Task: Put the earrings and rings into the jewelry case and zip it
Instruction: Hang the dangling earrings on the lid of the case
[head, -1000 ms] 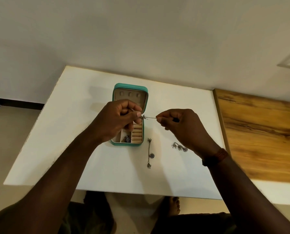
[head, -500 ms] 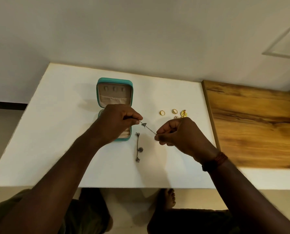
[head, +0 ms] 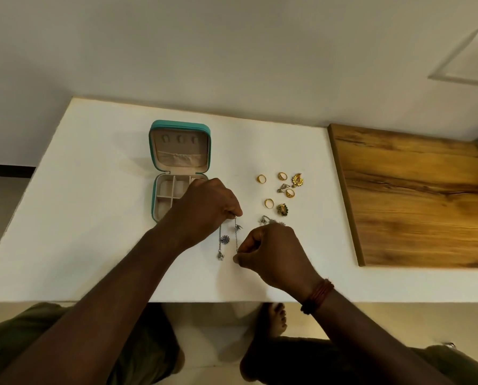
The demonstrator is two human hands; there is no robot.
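A teal jewelry case (head: 180,126) lies open on the white table (head: 93,218), lid back, beige compartments showing. My left hand (head: 204,209) covers the case's right front corner and pinches the top end of a silver chain earring (head: 236,234). My right hand (head: 271,254) pinches the earring's lower end, so the chain runs taut between both hands. A second silver chain earring (head: 222,241) with a blue flower lies on the table just left of it. Several gold rings (head: 261,178) and gold earrings (head: 297,180) lie to the right of the case.
A wooden board (head: 421,195) lies on the table's right part. Another silver piece (head: 265,220) shows partly behind my right hand. A white wall rises behind the table. My bare feet and knees show below the table's front edge.
Both hands moved down and toward me with the chain earring, which turned from sideways to nearly vertical. The view tilted down, and the gold rings and earrings came into sight.
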